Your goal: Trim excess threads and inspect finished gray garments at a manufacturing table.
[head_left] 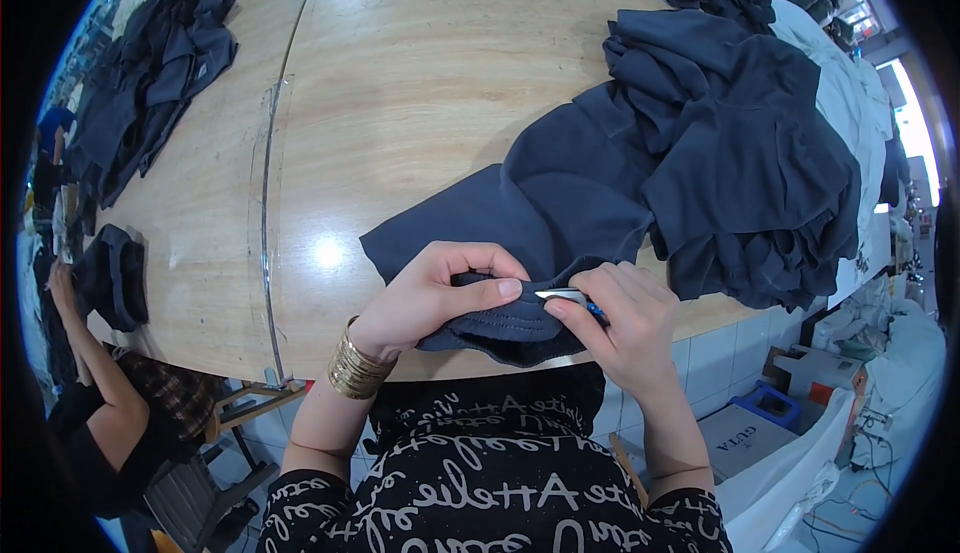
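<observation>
A dark navy garment (570,168) stretches across the near edge of the table, its gathered, stitched waistband (505,321) bunched up close to my body. My left hand (445,288) is closed on that waistband, thumb on top and fingers behind the cloth. In my right hand (630,318) is a pair of thread snips (562,294) with a silver blade and a bit of blue handle showing. The blade points left and lies against the waistband, near my left thumb. Most of the handle is hidden by my fingers.
A heap of dark garments (750,153) fills the table's right side. More dark clothes (160,73) lie at the far left. The wooden table (400,83) has a taped seam. A co-worker's arm (105,383) holds dark cloth at left. A box (745,443) stands on the floor at right.
</observation>
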A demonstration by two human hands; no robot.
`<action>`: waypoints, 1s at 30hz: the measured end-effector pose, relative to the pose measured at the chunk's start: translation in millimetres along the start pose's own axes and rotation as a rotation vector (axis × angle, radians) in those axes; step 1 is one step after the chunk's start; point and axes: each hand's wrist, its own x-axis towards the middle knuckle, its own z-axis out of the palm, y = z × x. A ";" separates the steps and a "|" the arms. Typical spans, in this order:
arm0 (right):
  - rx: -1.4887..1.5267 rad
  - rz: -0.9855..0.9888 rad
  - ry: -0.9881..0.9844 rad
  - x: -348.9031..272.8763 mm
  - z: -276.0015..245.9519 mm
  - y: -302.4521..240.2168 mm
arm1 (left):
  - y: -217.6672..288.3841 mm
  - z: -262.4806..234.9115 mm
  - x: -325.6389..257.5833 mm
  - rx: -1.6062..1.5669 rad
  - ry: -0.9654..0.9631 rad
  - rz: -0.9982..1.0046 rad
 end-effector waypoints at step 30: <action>0.086 0.091 -0.044 -3.8 -8.0 -6.0 | 6.8 -0.2 0.1 -0.092 0.021 0.015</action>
